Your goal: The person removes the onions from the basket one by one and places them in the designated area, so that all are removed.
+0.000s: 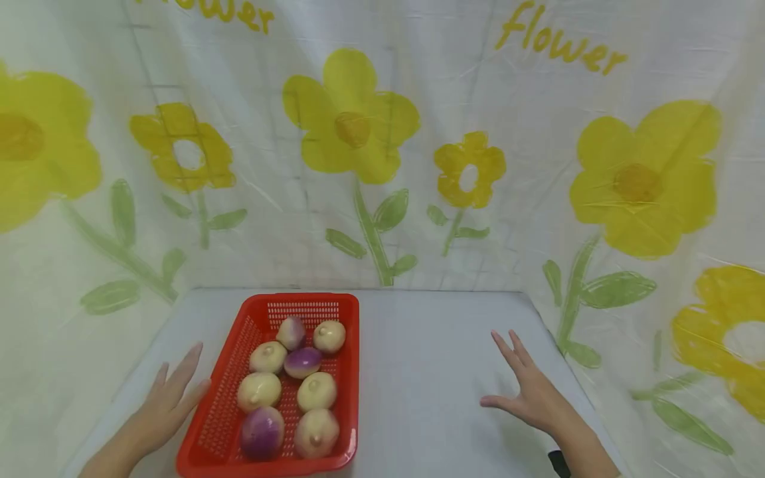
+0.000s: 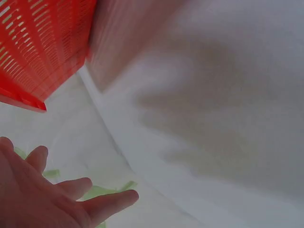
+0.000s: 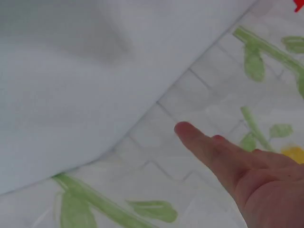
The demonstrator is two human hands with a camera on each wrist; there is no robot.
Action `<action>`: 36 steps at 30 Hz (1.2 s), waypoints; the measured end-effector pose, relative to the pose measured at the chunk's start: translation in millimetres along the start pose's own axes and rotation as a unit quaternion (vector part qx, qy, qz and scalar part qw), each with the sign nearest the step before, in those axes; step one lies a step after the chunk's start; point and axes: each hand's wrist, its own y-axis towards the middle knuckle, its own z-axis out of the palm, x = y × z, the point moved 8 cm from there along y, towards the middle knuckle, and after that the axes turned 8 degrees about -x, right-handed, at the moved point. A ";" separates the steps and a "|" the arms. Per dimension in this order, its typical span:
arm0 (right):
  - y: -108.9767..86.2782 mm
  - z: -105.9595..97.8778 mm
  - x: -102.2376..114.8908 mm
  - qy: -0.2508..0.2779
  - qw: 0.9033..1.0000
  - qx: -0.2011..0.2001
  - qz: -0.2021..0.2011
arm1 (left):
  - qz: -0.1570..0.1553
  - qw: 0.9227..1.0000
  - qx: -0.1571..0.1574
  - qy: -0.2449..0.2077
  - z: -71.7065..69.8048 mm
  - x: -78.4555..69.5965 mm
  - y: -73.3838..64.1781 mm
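Observation:
A red plastic basket [image 1: 357, 372] with slotted walls stands on the left half of the table. Several round turnips lie inside, mostly cream, such as a pale turnip [image 1: 317, 392], and a few with purple skin, like the purple turnip [image 1: 262, 433]. Just left of the basket my left hand [image 1: 164, 405] has its fingers spread and holds nothing; in the left wrist view the basket's wall [image 2: 47, 42] rises above that hand [image 2: 52, 194]. My right hand [image 1: 534, 395] is over the right side of the table, fingers extended, thumb apart, with nothing in it.
The white table [image 1: 430, 372] reaches back to a pale curtain [image 1: 257, 226] painted with yellow flowers and green leaves. Its right edge runs beneath my right forearm. A dark band [image 1: 559, 463] shows at my right wrist.

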 end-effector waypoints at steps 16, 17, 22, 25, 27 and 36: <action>36.0 25.9 51.8 0.262 0.964 0.039 0.001 | -0.126 0.964 0.116 -0.205 30.6 -9.3 15.7; 37.7 27.9 54.7 0.267 0.963 0.040 0.001 | -0.133 0.961 0.124 -0.209 32.4 -9.0 15.8; 46.0 36.6 69.2 0.282 0.958 0.038 -0.010 | -0.148 0.952 0.139 -0.228 36.5 -10.4 16.3; 51.6 40.1 78.1 0.294 0.955 0.036 -0.013 | -0.155 0.948 0.149 -0.234 39.0 -12.6 17.2; 55.4 43.2 84.1 0.301 0.953 0.041 -0.010 | -0.158 0.945 0.157 -0.239 41.0 -13.8 17.2; 67.9 61.6 121.0 0.325 0.943 0.058 -0.032 | -0.169 0.928 0.160 -0.291 45.5 -13.7 15.9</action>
